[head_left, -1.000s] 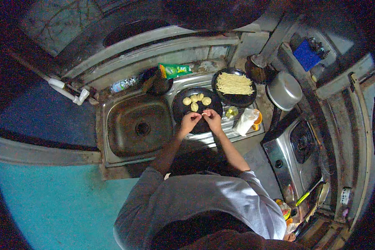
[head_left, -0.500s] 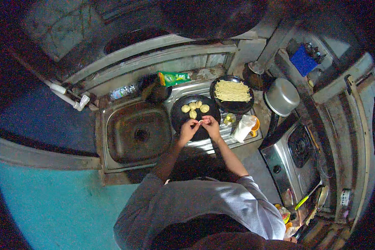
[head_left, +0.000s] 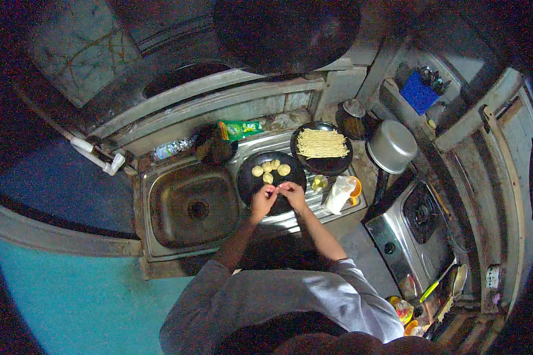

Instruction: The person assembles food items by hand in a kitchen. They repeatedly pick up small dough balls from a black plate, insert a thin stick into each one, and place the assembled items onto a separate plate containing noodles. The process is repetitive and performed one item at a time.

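My left hand [head_left: 262,202] and my right hand [head_left: 292,196] meet fingertip to fingertip over the near half of a black plate [head_left: 249,183] on the sink's draining board. Both pinch one small pale piece between them; it is too small to make out. Several round pale dough balls [head_left: 270,171] lie on the far half of that plate. A second black plate [head_left: 340,164] holding a flat bundle of pale yellow noodles [head_left: 321,142] stands behind and to the right.
A steel sink basin [head_left: 190,204] lies left of the plate. A green packet [head_left: 239,128] and a clear bottle [head_left: 170,148] lie along the back ledge. A steel pot [head_left: 392,145] and a gas stove [head_left: 413,222] are at the right; a white bag [head_left: 339,193] is beside the plates.
The view has shifted, so everything sits lower in the picture. My hands stay pressed together over the black plate, working the same small piece.
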The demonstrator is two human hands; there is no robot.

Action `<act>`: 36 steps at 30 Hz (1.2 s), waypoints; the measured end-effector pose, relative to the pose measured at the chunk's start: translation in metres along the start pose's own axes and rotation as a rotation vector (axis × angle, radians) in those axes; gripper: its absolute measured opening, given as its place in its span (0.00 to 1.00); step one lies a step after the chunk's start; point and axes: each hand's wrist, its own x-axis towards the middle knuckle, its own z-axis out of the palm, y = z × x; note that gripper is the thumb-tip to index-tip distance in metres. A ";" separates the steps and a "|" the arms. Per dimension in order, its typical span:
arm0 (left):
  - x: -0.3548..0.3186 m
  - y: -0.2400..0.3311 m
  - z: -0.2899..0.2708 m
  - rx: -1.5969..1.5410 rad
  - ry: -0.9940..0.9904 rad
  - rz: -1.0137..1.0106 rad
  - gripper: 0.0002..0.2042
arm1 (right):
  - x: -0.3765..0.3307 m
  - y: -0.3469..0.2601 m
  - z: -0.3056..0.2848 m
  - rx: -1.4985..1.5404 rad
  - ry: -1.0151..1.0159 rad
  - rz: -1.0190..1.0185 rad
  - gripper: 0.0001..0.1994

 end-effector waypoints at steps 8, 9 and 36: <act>-0.002 0.020 -0.003 0.194 -0.046 -0.096 0.08 | -0.003 -0.012 0.002 0.169 0.036 0.090 0.07; 0.000 0.022 -0.005 0.200 -0.041 -0.019 0.08 | -0.002 -0.010 0.003 0.191 0.055 0.096 0.07; -0.004 0.033 -0.009 0.329 0.046 0.117 0.21 | -0.011 -0.030 0.003 -0.147 -0.014 -0.049 0.08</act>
